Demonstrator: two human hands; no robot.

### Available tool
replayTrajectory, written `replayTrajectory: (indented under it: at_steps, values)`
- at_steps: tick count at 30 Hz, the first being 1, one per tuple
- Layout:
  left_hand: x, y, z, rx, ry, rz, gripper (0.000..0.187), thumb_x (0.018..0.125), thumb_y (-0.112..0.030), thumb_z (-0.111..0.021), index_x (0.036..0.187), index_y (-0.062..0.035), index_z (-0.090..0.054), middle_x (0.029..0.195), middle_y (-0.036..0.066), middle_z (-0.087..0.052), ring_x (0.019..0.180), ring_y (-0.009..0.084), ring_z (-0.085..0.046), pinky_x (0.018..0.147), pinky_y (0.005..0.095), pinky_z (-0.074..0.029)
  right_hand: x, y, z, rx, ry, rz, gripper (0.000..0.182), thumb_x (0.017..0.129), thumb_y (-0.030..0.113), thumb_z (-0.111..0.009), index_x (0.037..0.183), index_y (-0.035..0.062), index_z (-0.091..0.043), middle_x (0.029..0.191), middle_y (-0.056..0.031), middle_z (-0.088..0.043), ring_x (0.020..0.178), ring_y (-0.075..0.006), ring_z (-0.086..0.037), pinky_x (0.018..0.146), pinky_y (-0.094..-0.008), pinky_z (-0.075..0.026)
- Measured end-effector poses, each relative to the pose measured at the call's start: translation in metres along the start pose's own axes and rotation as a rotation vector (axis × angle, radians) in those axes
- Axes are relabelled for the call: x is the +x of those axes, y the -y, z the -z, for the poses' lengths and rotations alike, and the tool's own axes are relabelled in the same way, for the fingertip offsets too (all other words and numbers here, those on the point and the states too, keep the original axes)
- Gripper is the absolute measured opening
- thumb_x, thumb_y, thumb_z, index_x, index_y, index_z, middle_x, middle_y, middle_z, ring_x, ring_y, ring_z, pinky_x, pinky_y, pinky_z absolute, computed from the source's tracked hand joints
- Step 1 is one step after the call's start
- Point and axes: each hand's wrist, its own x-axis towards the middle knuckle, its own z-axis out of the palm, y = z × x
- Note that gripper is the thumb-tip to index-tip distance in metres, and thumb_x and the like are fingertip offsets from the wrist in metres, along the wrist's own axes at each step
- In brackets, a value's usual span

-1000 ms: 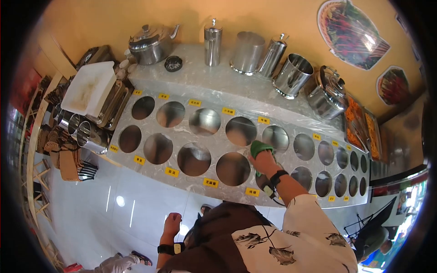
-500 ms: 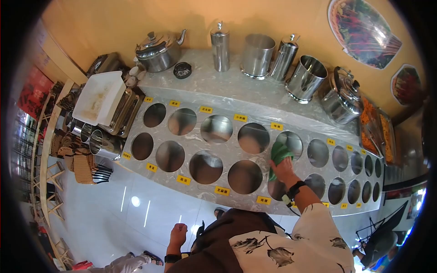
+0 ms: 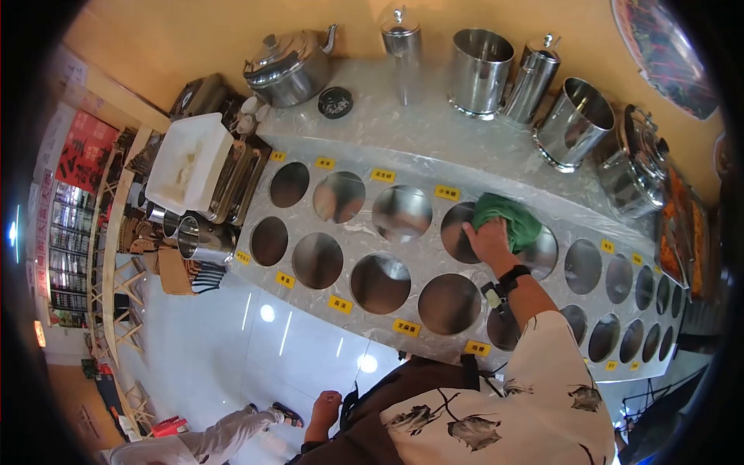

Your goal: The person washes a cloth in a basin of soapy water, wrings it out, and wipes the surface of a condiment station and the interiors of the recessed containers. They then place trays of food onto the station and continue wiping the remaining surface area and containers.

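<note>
A green cloth (image 3: 509, 218) lies bunched under my right hand (image 3: 490, 239), whose fingers press on it. The cloth rests on the grey marbled counter (image 3: 377, 200), between two round holes in the back row, and partly covers both. A dark hole (image 3: 457, 235) is to the left of the hand, and a shinier hole (image 3: 540, 254) is to its right. My left hand (image 3: 326, 408) is closed in a loose fist beside my body, over the floor in front of the counter, touching nothing I can see. Yellow labels (image 3: 447, 193) mark the holes.
On the raised ledge stand a kettle (image 3: 288, 74), steel canisters (image 3: 482, 71) and a second kettle (image 3: 634, 167). A white tub (image 3: 186, 164) sits at the left end above steel pots (image 3: 203, 239). Orange food trays (image 3: 679, 232) are far right. Another person's legs (image 3: 232, 440) show below.
My right hand has moved the green cloth up, away from the front row and onto the counter between two back-row holes. The view has shifted. My left hand stays low and closed.
</note>
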Motion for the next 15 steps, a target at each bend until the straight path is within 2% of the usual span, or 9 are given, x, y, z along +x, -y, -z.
replayTrajectory:
  at_steps: [2,3,5,6,9,11,13,14,15]
  values:
    - [-0.001,-0.004,0.001,0.0,0.012,-0.013,0.033,0.088,-0.028,-0.057,0.102,0.0015,-0.06,0.087,0.015,-0.07,0.085,0.0244,-0.069,0.078,0.0344,-0.052,0.01,0.024,-0.007,0.106,0.131,0.1,0.067,0.094,0.052,-0.04,0.114,-0.0093,-0.059,0.122,-0.0275,-0.056,0.123,-0.0414,-0.043,0.109,-0.0513,-0.022]
    - [-0.001,-0.006,0.001,-0.049,0.002,0.037,0.032,0.088,-0.027,-0.057,0.102,0.0016,-0.06,0.087,0.015,-0.07,0.085,0.0245,-0.068,0.077,0.0346,-0.052,0.014,0.036,-0.017,0.109,0.135,0.109,0.067,0.094,0.052,-0.04,0.114,-0.0093,-0.059,0.122,-0.0275,-0.056,0.123,-0.0414,-0.043,0.109,-0.0513,-0.022]
    - [0.0,-0.016,0.003,-0.062,-0.019,0.031,0.032,0.088,-0.027,-0.057,0.102,0.0015,-0.06,0.087,0.015,-0.07,0.085,0.0244,-0.068,0.077,0.0343,-0.052,0.02,0.061,-0.034,0.049,0.098,0.292,0.067,0.094,0.051,-0.041,0.117,-0.0099,-0.057,0.122,-0.0272,-0.056,0.124,-0.0413,-0.042,0.109,-0.0501,-0.022]
    - [-0.002,-0.018,0.003,-0.071,-0.034,0.02,0.031,0.088,-0.026,-0.057,0.102,0.0015,-0.06,0.087,0.015,-0.07,0.085,0.0243,-0.068,0.077,0.0341,-0.052,0.019,0.069,-0.033,0.051,0.1,0.306,0.067,0.094,0.051,-0.041,0.117,-0.0099,-0.057,0.122,-0.0272,-0.056,0.124,-0.0413,-0.042,0.109,-0.0501,-0.022]
    - [-0.004,-0.01,-0.002,-0.179,-0.075,0.015,0.03,0.089,-0.025,-0.057,0.102,0.0017,-0.06,0.087,0.015,-0.07,0.085,0.024,-0.068,0.077,0.0338,-0.053,0.005,0.083,-0.022,0.117,0.157,0.352,0.064,0.093,0.05,-0.043,0.11,-0.0089,-0.06,0.116,-0.0258,-0.059,0.117,-0.0412,-0.048,0.106,-0.0497,-0.028]
    - [-0.007,0.0,-0.006,-0.208,-0.09,0.023,0.028,0.089,-0.024,-0.057,0.101,0.0016,-0.059,0.087,0.014,-0.069,0.085,0.0239,-0.068,0.077,0.0337,-0.053,-0.016,0.081,-0.017,0.093,0.356,0.436,0.059,0.091,0.048,-0.046,0.103,-0.0069,-0.062,0.107,-0.0241,-0.062,0.106,-0.0407,-0.054,0.1,-0.0494,-0.034]
    - [-0.006,0.004,-0.013,-0.205,-0.1,0.074,0.027,0.089,-0.023,-0.058,0.1,0.0009,-0.059,0.087,0.014,-0.069,0.084,0.0234,-0.069,0.076,0.0337,-0.053,-0.04,0.078,-0.02,0.175,0.171,0.505,0.053,0.088,0.046,-0.052,0.097,-0.0054,-0.063,0.1,-0.0223,-0.063,0.097,-0.0399,-0.057,0.095,-0.0498,-0.038]
    - [0.011,0.063,-0.025,0.407,-0.077,-0.466,0.027,0.088,-0.024,-0.059,0.099,0.0004,-0.059,0.087,0.013,-0.069,0.083,0.0227,-0.069,0.076,0.0334,-0.053,-0.047,0.076,-0.014,0.195,0.236,0.515,0.051,0.086,0.042,-0.056,0.102,-0.0057,-0.061,0.106,-0.0239,-0.06,0.104,-0.0412,-0.054,0.098,-0.049,-0.036]
    - [0.011,0.067,-0.03,0.216,-0.073,-0.377,0.026,0.088,-0.024,-0.059,0.098,0.0004,-0.059,0.087,0.013,-0.069,0.083,0.0225,-0.069,0.076,0.0333,-0.053,-0.053,0.076,-0.003,0.22,0.298,0.519,0.05,0.084,0.038,-0.059,0.108,-0.0061,-0.059,0.113,-0.0255,-0.058,0.111,-0.0425,-0.05,0.101,-0.0482,-0.035]
